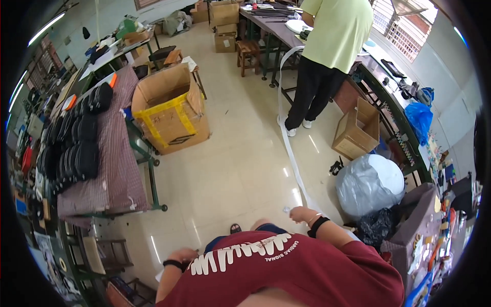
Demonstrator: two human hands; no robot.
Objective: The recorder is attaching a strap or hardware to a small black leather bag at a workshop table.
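My left hand [183, 255] is low beside my body with its fingers curled in. Whatever it may hold is hidden, and a small white edge shows beside its wrist. Farther forward on the right, my right hand [303, 215] is closed, its fingertips beside a small clear piece [286, 209] too small to name. A long white strip [287, 138] hangs from the far table, runs over the floor and passes close behind my right hand. Whether that hand grips the strip cannot be made out.
Ahead, a person [335, 41] stands at a long table [266, 19]. A large cardboard box [171, 115] is left of the aisle, beside a cloth-covered table [120, 174] with stacked black pouches [76, 138]. To the right are a smaller box [358, 130] and a grey plastic-wrapped bundle [368, 184].
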